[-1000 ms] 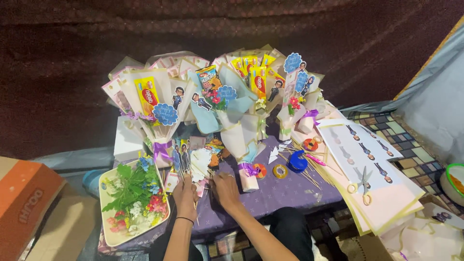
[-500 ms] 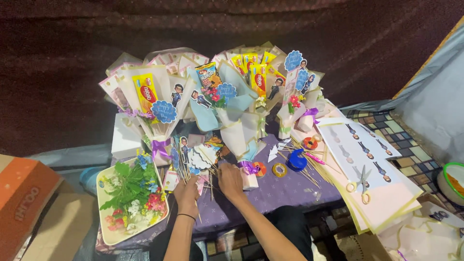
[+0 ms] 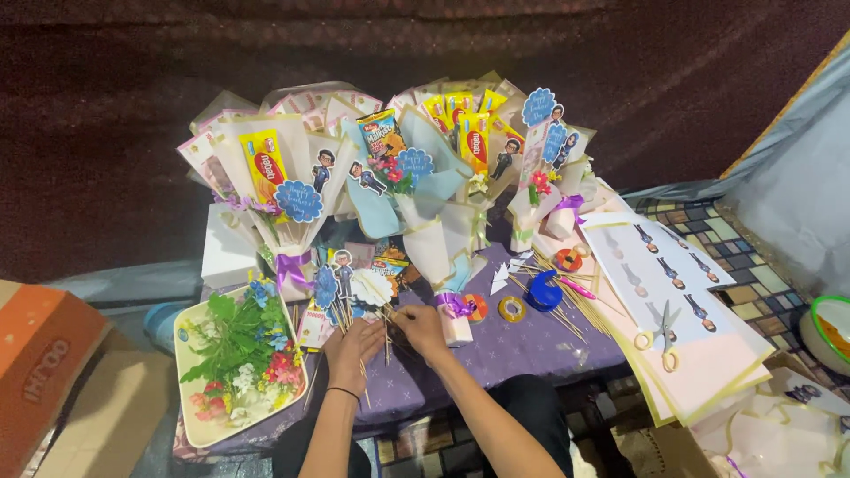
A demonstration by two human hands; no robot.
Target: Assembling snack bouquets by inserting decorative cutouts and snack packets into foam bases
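My left hand point(image 3: 352, 347) grips a bunch of thin wooden skewers point(image 3: 347, 312) topped with paper cut-outs: a cartoon figure point(image 3: 343, 265), a blue scalloped disc point(image 3: 325, 287) and a white scalloped disc point(image 3: 371, 287). Just to its right, my right hand point(image 3: 422, 328) pinches one skewer from the bunch point(image 3: 387, 329). Both hands rest over the purple cloth point(image 3: 522, 347) on the low table. Behind them stand three wrapped snack bouquets: left point(image 3: 270, 181), middle point(image 3: 409, 190) and right point(image 3: 531, 155).
A cream tray of artificial flowers point(image 3: 190, 425) lies at the left, an orange cardboard box point(image 3: 40, 363) beyond it. Tape rolls point(image 3: 511, 308), a blue dispenser point(image 3: 542, 292), loose skewers point(image 3: 571, 310) and scissors point(image 3: 664, 335) on printed sheets point(image 3: 708, 350) lie to the right. A green-rimmed bowl point(image 3: 813, 320) sits far right.
My hands have drawn closer together, and the bunch of skewers with its paper toppers now stands more upright in my left hand. My right hand has closed onto one skewer.
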